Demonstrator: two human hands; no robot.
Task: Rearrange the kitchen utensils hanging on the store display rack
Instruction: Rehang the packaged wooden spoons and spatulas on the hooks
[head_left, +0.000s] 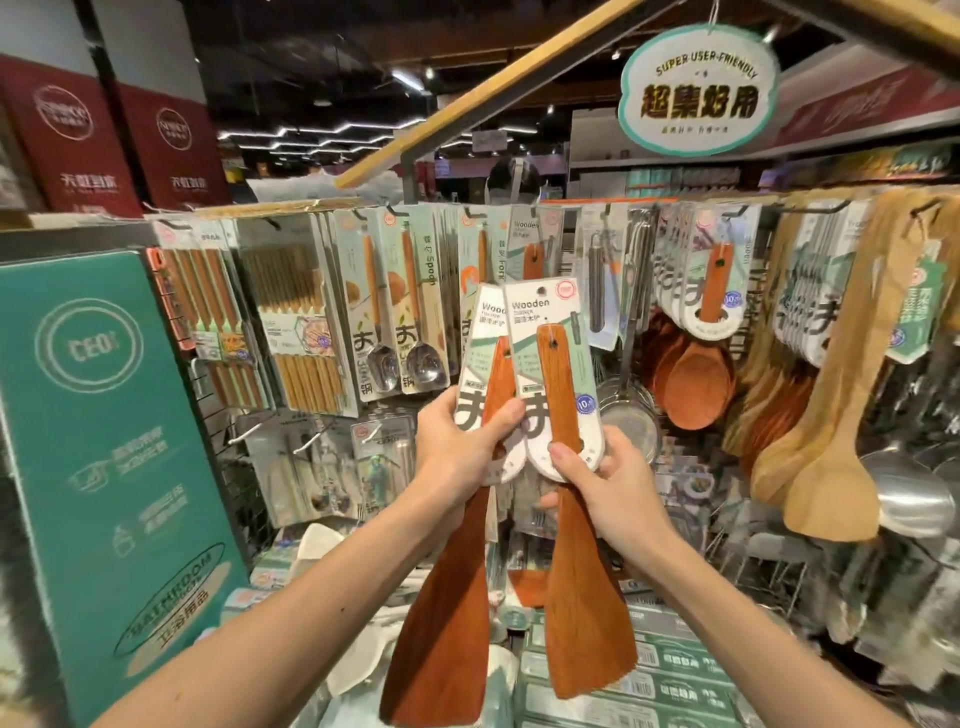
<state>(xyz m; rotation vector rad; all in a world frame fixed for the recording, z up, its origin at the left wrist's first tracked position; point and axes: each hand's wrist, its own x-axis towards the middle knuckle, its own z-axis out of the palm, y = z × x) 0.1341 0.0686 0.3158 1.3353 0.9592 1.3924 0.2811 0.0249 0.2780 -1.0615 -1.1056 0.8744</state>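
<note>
So both hands were busy, one carded wooden turner each, held up side by side in the middle of the frame in front of the rack (727, 200). The left hand (457, 441) had its fingers wrapped round the left turner (447, 613) at the bottom of its card, thumb across the front. The right hand (608, 483) was pinching the right turner (587, 597) at the lower edge of its card, thumb on the front. Both blades hung down toward the lower middle. Neither one was on a hook, so my read is this was the mid-shuffle bit: pieces off the rack, waiting to be rehung. Just above them, top centre, another turner card (530, 244) hung on a hook (537, 212), with spoons (384, 312) to its left and rice paddles (696, 379) to its right, so that hook looked like the likely home. The next move would call for lifting one card, lining up the punched hole (542, 287) near its top with the hook tip, and sliding it on, probably one at a time since the cards overlapped.
</note>
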